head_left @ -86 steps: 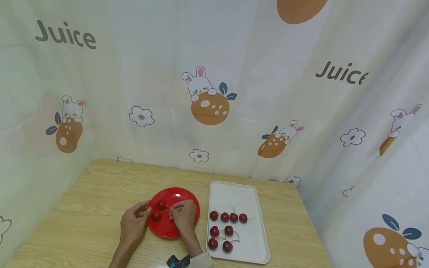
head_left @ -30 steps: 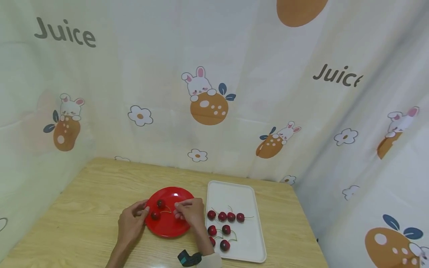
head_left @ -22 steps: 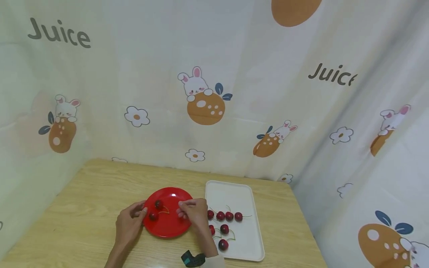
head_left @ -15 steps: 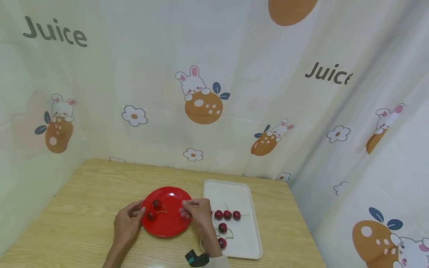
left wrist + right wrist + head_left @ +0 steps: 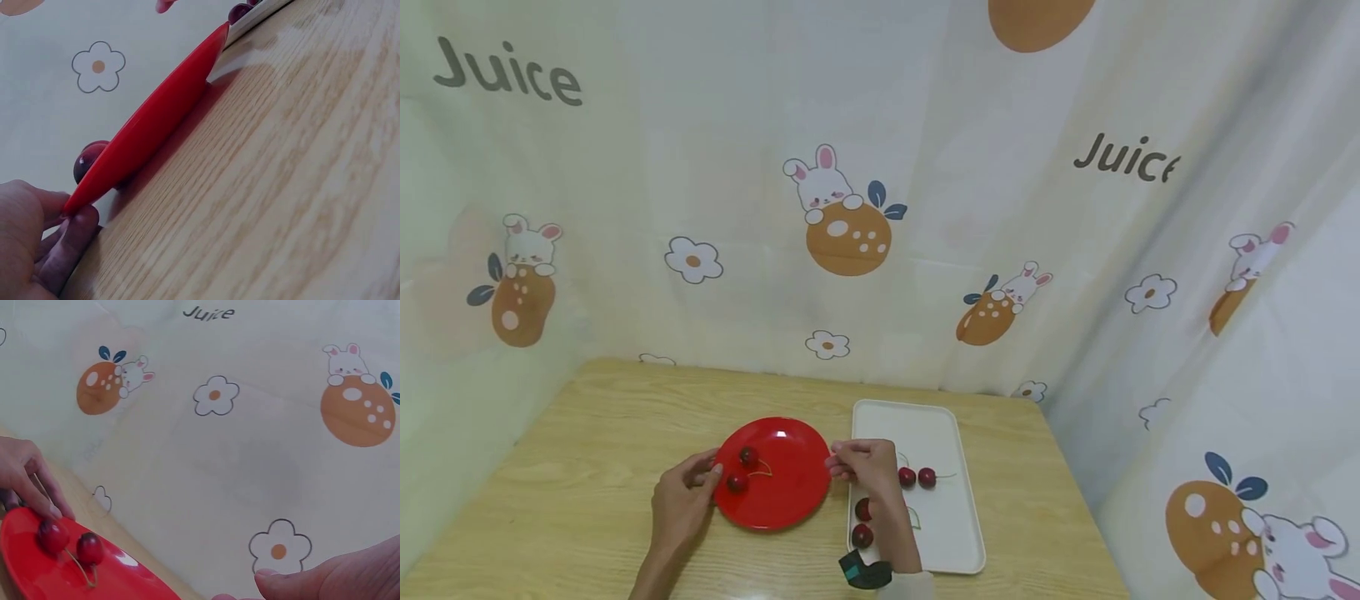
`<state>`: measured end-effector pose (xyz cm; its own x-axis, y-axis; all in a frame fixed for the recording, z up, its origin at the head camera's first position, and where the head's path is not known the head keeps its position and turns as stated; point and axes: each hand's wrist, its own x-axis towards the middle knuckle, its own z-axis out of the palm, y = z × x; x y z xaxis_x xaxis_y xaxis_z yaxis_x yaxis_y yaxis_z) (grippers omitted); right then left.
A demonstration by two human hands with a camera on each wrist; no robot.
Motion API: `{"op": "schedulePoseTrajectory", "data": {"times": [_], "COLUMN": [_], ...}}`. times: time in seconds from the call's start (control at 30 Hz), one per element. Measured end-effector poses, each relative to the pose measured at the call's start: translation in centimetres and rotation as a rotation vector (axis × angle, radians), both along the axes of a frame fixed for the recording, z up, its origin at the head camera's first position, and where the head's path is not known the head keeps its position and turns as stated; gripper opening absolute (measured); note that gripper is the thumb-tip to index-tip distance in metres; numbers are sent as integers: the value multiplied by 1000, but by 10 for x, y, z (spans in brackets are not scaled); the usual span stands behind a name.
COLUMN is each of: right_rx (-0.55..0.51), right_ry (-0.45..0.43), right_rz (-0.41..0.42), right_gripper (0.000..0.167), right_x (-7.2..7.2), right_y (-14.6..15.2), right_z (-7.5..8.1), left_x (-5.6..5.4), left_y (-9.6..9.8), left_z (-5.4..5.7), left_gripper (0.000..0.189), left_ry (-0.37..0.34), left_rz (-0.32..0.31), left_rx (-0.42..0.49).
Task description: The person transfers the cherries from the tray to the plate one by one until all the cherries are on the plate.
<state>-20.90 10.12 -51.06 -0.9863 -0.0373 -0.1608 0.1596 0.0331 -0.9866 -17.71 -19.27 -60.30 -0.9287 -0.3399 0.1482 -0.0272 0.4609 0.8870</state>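
My left hand (image 5: 681, 498) grips the left rim of a red plate (image 5: 793, 479), thumb on top and fingers beneath, as the left wrist view shows. Two dark red cherries (image 5: 737, 482) lie on the plate's left half, their stems meeting toward its middle. My right hand (image 5: 871, 468) hovers between the plate's right edge and the white tray (image 5: 906, 421), fingers loosely bent, with nothing visible in them. In the right wrist view its thumb (image 5: 312, 581) shows at the lower right. My right forearm hides part of the tray and some cherries in it.
Several more cherries (image 5: 927, 477) with stems lie in the tray, right of the plate. Both stand on a light wood table (image 5: 632, 417). A pale curtain (image 5: 737, 167) printed with rabbits and fruit hangs behind and at both sides. A dark band (image 5: 865, 571) circles my right wrist.
My right hand has let go of the cherry stems and moved right, off the plate and over the tray's left edge. My left hand keeps its grip on the rim.
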Motion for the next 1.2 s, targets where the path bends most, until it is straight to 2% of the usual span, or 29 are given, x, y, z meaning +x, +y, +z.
{"op": "schedulePoseTrajectory", "data": {"times": [0.23,0.5,0.63,0.93,1.2], "right_rx": [-13,6,12,73,218], "right_ry": [16,28,51,134,113], "right_rz": [-47,-112,-125,-168,-227], "right_gripper": [29,29,28,27,21], "right_x": [5,8,12,19,29], "right_y": [21,53,65,88,102], "right_z": [2,-5,-8,-13,-11], "left_x": [0,0,1,1,4], "left_y": [-2,2,2,1,2], "left_z": [1,5,5,5,3], "left_gripper": [32,32,32,32,33], "left_ry": [35,17,24,27,4], "left_rz": [0,-15,-11,-16,8], "left_rx": [25,79,63,43,7]}}
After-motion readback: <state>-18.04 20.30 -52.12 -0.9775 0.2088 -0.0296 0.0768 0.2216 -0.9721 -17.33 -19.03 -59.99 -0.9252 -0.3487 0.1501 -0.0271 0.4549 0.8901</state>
